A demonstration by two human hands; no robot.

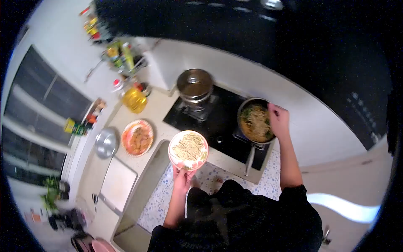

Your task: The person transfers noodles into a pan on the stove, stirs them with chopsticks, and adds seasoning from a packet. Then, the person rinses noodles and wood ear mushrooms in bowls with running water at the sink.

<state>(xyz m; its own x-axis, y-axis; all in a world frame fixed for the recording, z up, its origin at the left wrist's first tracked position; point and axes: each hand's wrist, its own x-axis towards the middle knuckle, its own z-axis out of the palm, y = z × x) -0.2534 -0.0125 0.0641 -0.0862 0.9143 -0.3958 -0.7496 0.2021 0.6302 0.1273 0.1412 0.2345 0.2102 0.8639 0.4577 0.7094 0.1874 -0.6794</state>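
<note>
My left hand (181,179) grips the near rim of a round plate (189,150) with pale thin strips on it, in front of the stove. My right hand (278,117) is closed, over the right edge of a frying pan (256,120); what its fingers hold, if anything, is too small to make out. Noodle-like strands and green leaves lie in the pan, whose handle points toward me. The pan rests on the right burner of the black stove (220,126).
A lidded steel pot (194,86) stands on the left burner. Left of the stove are an oil bottle (134,100), a plate of food (137,138), a metal bowl (106,143), a white board (119,183), scissors (95,200) and the sink (142,195).
</note>
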